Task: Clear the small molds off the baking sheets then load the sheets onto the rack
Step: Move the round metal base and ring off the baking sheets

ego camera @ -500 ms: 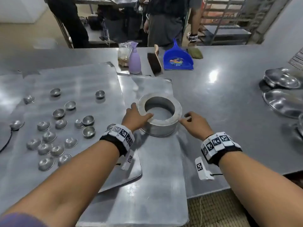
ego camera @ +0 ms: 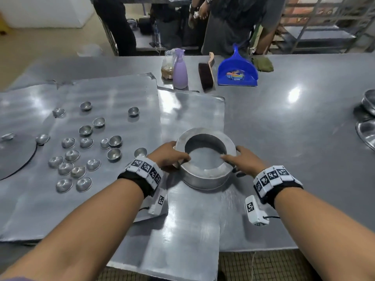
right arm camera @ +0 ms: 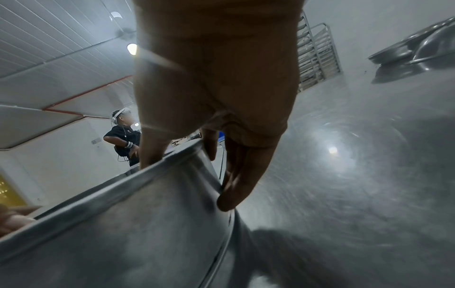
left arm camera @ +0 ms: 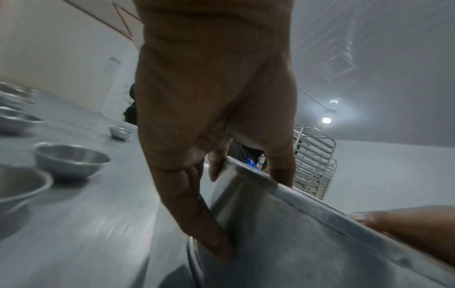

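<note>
**Ring mold held at both flanks over the right-hand baking sheet**

Ring mold (ego camera: 205, 159), an open-bottomed metal band, sits on the near-centre baking sheet (ego camera: 188, 230), which overlaps the larger sheet (ego camera: 113, 94) to its 9 o'clock. The left hand (ego camera: 168, 155) grasps the ring at its 9 o'clock: thumb hooked over the top rim toward the bore, fingers (left arm camera: 197, 210) laid down the outer wall. The right hand (ego camera: 243, 161) mirrors this at 3 o'clock, index reaching over the rim, remaining fingers (right arm camera: 236, 185) pressed along the outside. Both hands thus clasp the ring; neither is nearer than the other, and the line between them crosses the ring's diameter from 9 to 3. The ring's axis stands vertical, though the near edge may be slightly raised; this cannot be told for certain. The likely next move is a straight two-handed lift clear of the sheet. Small molds (ego camera: 85, 142) lie scattered on the larger sheet at 9 to 10 o'clock of the left hand, still uncleared. The rack (left arm camera: 315, 159) stands beyond the table (ego camera: 294, 138), toward 1 o'clock.
</note>
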The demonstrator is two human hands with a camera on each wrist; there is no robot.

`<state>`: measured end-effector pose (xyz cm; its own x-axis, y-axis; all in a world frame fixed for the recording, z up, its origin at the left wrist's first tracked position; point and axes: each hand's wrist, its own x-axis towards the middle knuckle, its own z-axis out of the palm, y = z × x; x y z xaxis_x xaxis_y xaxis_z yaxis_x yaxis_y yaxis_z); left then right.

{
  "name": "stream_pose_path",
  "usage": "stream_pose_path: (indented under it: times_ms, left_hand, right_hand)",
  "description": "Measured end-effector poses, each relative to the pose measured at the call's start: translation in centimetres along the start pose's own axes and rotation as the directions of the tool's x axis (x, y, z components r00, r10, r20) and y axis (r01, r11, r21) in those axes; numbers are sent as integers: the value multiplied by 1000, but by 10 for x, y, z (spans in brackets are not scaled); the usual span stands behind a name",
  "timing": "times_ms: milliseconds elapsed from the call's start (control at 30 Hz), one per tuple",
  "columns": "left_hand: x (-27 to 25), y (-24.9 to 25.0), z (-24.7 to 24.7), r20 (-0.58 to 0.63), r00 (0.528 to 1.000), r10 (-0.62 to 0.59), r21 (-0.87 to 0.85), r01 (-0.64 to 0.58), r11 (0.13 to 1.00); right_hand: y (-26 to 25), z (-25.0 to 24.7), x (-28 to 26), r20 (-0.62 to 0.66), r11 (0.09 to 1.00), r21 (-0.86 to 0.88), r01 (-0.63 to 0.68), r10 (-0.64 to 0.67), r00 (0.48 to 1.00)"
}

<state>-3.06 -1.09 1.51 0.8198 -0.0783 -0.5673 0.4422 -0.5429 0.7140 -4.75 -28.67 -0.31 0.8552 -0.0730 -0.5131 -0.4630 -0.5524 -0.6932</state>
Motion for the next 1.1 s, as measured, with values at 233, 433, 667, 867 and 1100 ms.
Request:
stream_pose_path:
  times_ms: [233, 433, 667, 867, 1100]
  left_hand:
    - [-28, -12, 24, -141, 985, 99, -103, -114, 988]
    - [-49, 10, 32, -340, 910, 239, -186, -314, 931]
    - [-56, 38, 35, -440, 875, 203, -459, -414, 786]
    - [-43, 6, 48, -472, 875, 110, -501, -369, 783]
    - [-66, 1, 74, -482, 864, 145, -485, -400, 778]
  right_hand:
    - [21, -18, -4, 107, 982, 116, 149, -161, 981]
    - [2, -41, -10, 24, 901, 229, 369, -384, 923]
    - [-34, -56, -20, -18, 781, 547, 302, -350, 937]
    - [-25, -43, -18, -21, 764, 569, 303, -355, 935]
    - [8, -24, -15, -64, 805, 510, 303, -316, 947]
